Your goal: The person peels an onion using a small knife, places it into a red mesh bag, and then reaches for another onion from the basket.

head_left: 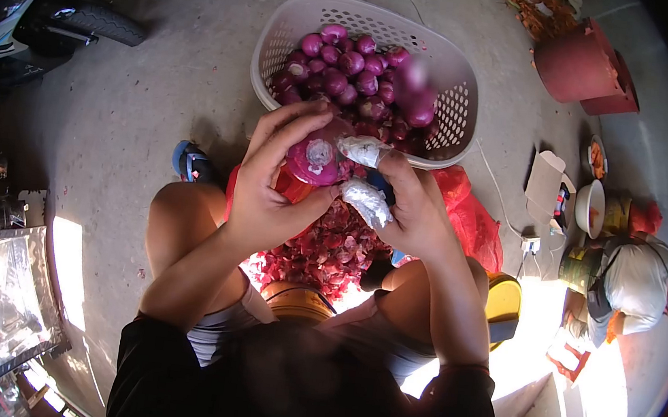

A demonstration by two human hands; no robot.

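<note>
My left hand (272,178) is wrapped round a red onion (317,156), holding it above my lap with its pale root end turned up. On my right hand (408,200), silvery wrapping covers the tips of the thumb and index finger. Those two tips press at the onion's right edge, where ragged bits of skin show. Below both hands lies a heap of torn onion skins (330,249). Just beyond them stands a light grey perforated basket (288,20) with many shiny purple onions (351,64) inside; a blurred patch hides some at its right.
A red mesh bag (471,223) spreads beside my right knee, near a yellow container (503,300). To the right are an open carton (544,182), a white bowl (590,209) and a red bucket (573,63). A motorcycle wheel (105,19) stands at upper left.
</note>
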